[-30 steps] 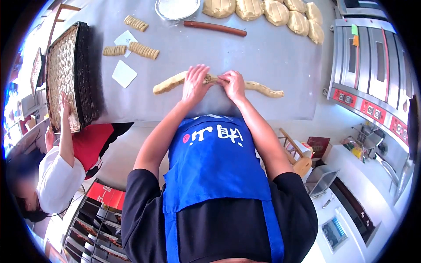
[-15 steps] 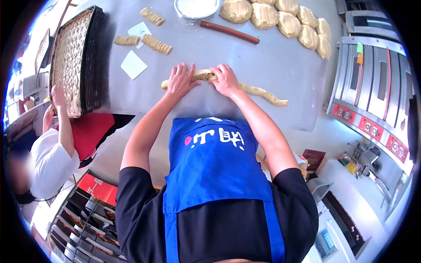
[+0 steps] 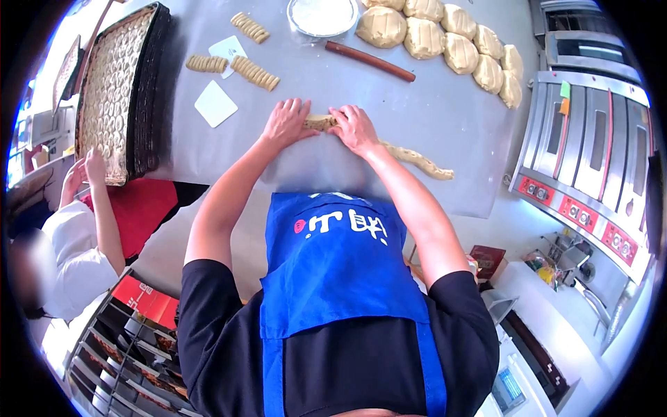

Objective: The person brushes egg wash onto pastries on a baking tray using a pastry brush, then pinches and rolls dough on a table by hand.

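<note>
On the tabletop's (image 3: 458, 121) left end, a dark tray (image 3: 148, 90) holds rows of dough pieces (image 3: 114, 87) | my left fingers (image 3: 287, 108), flattened, slightly spread, touch the dough rope (image 3: 319, 124), covering its left end | beyond, a bowl (image 3: 323, 35) of something white, cut off | my right fingers (image 3: 347, 115) curl over the rope, grip unclear; its right end lies bare

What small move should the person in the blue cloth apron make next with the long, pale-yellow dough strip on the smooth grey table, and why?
Probably slide the right hand outward along the dough strip and roll gently. The left hand and right hand lie either side of a speckled stretch, while the part beyond the right hand curves away, uncovered.
</note>
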A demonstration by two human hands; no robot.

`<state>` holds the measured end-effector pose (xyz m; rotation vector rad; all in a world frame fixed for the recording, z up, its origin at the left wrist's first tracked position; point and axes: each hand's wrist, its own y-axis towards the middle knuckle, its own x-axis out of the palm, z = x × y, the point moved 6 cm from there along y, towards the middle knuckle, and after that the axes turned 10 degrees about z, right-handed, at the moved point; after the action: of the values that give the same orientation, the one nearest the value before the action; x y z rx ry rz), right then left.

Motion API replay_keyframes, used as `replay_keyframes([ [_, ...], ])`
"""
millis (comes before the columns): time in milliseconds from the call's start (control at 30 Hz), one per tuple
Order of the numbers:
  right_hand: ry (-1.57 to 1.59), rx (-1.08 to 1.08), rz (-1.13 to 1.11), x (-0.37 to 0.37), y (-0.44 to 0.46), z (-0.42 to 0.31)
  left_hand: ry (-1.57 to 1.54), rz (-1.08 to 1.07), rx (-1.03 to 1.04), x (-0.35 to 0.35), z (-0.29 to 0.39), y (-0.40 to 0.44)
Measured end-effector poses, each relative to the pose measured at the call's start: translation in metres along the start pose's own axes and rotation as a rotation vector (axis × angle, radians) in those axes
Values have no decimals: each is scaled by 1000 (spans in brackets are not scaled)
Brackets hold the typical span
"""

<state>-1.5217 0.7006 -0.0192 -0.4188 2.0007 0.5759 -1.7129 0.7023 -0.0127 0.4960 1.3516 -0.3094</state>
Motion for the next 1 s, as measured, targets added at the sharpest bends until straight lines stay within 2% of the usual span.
replay_keyframes([
  [100, -10, -23, -2, -8, 8, -6, -107, 55, -110, 4, -13, 1],
  [167, -56, -166, 28, -11, 11, -17, -54, 9, -89, 10, -10, -5],
  [367, -88, -109, -22, 21, 20, 6, -31, 16, -161, -16, 1, -23],
  [533, -106, -105, -80, 8, 30, -10, -17, 57, -182, 4, -24, -54],
  [667, -75, -154, -78, 34, 32, 0, -315, -82, -211, 17, -46, -38],
  [700, -72, -162, -82, 35, 31, 0, -444, -116, -252, 10, -50, -34],
  [733, 8, -131, -160, 38, 30, 3, -442, -113, -261, -9, -52, -28],
  [800, 93, -98, -245, 38, 24, 0, -716, -469, -447, -27, -46, -30],
  [833, 143, -127, -272, 35, 16, -8, -718, -473, -453, -27, -45, -39],
  [900, 202, -148, -301, 29, 3, -22, -590, -559, -307, -25, -37, -60],
  [933, 177, -187, -219, 21, 0, -28, -589, -567, -307, -23, -30, -70],
  [1000, 154, -220, -132, 6, -4, -35, -241, -187, -223, -37, -21, -78],
])
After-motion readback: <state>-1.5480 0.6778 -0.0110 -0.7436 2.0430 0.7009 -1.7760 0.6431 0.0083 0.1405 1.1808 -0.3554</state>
